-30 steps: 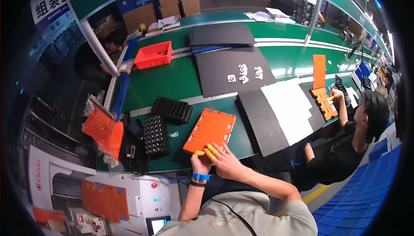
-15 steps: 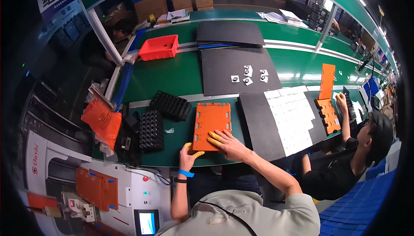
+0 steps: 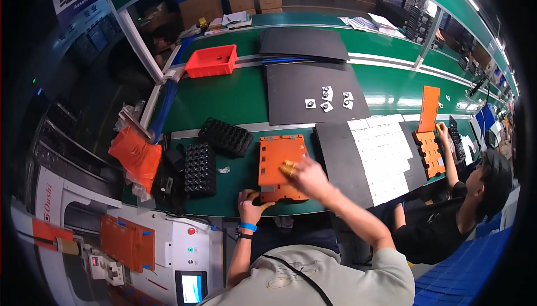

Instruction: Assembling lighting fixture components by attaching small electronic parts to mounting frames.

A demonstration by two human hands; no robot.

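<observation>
Head view: orange plate point(image 3: 279, 163) lies flat on green bench point(image 3: 224, 96), near front edge. Left hand point(image 3: 251, 204) clamps plate's near left corner, thumb on top, blue wristband below. Right hand point(image 3: 305, 174) rests on plate's right side, fingers spread, yellow tips on fingers; hand blurred, not gripping anything. Two black trays point(image 3: 215, 149) just left of plate. Dark mat point(image 3: 344, 163) just right. Red bin point(image 3: 211, 61) well back. Co-worker point(image 3: 464, 205) at right handles other orange plates point(image 3: 428, 133).
</observation>
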